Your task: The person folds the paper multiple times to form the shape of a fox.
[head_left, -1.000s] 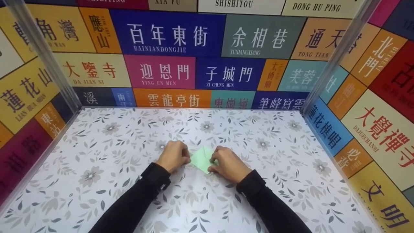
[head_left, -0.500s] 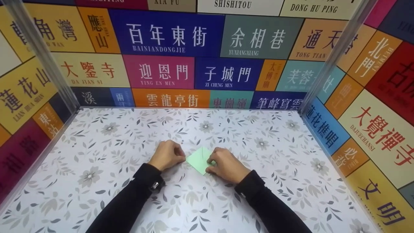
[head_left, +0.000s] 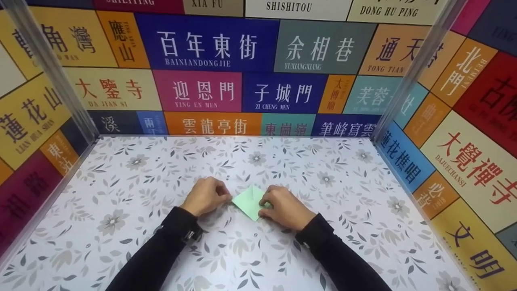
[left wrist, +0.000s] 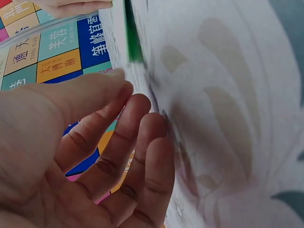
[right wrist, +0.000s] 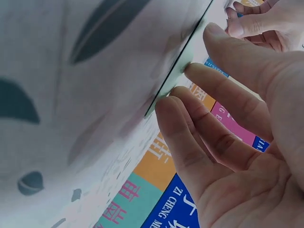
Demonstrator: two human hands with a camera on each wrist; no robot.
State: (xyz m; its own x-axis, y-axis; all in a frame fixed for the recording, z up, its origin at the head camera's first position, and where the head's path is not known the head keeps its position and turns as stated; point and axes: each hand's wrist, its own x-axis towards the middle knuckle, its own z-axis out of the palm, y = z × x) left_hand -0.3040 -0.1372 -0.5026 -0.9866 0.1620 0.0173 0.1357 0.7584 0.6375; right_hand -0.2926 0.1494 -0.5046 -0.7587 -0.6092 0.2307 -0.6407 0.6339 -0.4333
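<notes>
A light green square of folded paper [head_left: 247, 204] lies turned like a diamond on the table, a crease line near its top. My right hand [head_left: 284, 206] rests on the paper's right side, thumb and fingertips pressing down and covering that corner. In the right wrist view those fingertips [right wrist: 168, 102] touch the thin green sheet [right wrist: 176, 71], seen almost edge-on. My left hand [head_left: 207, 196] is beside the left corner, thumb and forefinger tips together right at it. From the left wrist, its fingers [left wrist: 156, 166] look loosely bent, with the paper's shaded green edge [left wrist: 134, 40] just beyond the fingertips.
The tabletop [head_left: 161, 258] has a grey leaf-and-flower pattern. Walls of colourful lettered panels [head_left: 210, 42] rise behind it and at both sides. Clear corner strips [head_left: 68, 76] run up where the walls meet.
My left hand has shifted left, away from the middle, and more of the paper's left side shows. The paper and my right hand have moved slightly left, with the view shifting a little too.
</notes>
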